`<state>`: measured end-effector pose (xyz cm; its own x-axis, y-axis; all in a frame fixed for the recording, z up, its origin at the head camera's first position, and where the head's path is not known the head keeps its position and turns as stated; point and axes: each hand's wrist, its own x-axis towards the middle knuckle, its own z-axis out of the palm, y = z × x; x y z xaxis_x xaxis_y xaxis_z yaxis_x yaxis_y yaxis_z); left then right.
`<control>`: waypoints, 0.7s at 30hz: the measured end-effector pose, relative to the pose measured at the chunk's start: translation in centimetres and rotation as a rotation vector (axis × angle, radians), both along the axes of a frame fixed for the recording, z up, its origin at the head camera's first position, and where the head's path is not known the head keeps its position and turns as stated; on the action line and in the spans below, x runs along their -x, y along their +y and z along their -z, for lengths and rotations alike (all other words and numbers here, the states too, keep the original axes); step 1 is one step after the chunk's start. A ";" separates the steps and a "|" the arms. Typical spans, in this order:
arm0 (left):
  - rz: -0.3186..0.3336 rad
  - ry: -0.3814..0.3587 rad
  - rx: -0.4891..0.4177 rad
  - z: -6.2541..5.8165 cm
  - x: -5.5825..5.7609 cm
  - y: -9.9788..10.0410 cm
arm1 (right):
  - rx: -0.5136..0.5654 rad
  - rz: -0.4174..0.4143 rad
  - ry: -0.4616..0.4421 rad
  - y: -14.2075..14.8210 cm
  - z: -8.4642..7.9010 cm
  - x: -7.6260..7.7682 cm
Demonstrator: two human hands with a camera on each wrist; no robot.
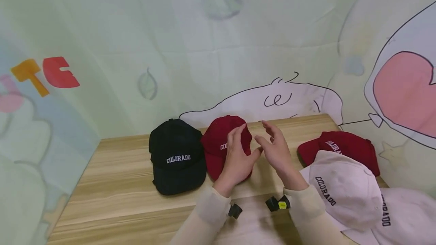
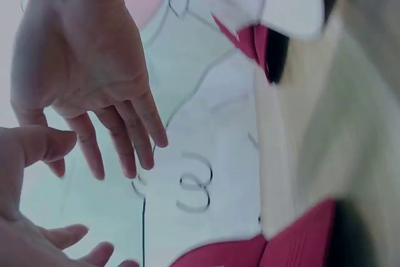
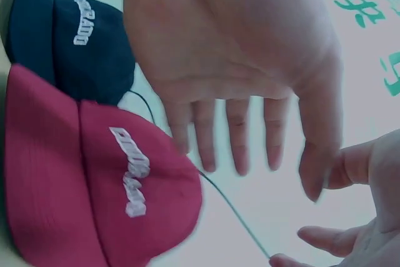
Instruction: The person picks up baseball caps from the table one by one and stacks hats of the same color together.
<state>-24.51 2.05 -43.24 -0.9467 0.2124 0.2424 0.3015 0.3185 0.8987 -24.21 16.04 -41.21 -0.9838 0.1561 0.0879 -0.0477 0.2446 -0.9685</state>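
Observation:
Both hands are raised over the wooden table with palms facing each other and nothing between them. My left hand (image 1: 238,158) overlaps the front of a red cap (image 1: 212,158) in the head view, hiding part of its white lettering. To its right, my right hand (image 1: 277,152) has its fingers spread, as the right wrist view also shows. The thumbs come close together. Left of the red cap stands a black cap (image 1: 177,177) with COLORADO on its front, brim toward me. In the right wrist view the red cap (image 3: 50,173) sits beside the black cap (image 3: 100,70).
At the right, a second red cap (image 1: 357,150) lies behind a white cap (image 1: 344,188), and another white cap (image 1: 408,214) overlaps it at the corner. The wooden table (image 1: 116,184) backs onto a printed curtain (image 1: 177,29).

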 end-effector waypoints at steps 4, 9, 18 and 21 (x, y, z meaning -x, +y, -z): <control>0.089 -0.132 -0.047 -0.1 -1.1 1.1 | -0.109 -0.029 -0.046 2.4 -1.3 -2.2; 0.178 -0.345 -0.107 0.2 -2.3 2.2 | -0.257 -0.038 -0.086 4.9 -2.4 -4.7; 0.273 -0.626 -0.209 1.8 -4.0 3.7 | -0.523 -0.021 -0.073 9.7 -3.2 -8.6; 0.302 -0.690 -0.235 2.2 -4.6 4.2 | -0.609 0.029 -0.050 11.7 -3.1 -9.8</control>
<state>-19.92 6.28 -45.42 -0.8088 0.5006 -0.3086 -0.3057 0.0903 0.9478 -14.39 27.71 -38.12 -0.9851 0.1190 0.1238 0.0090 0.7556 -0.6550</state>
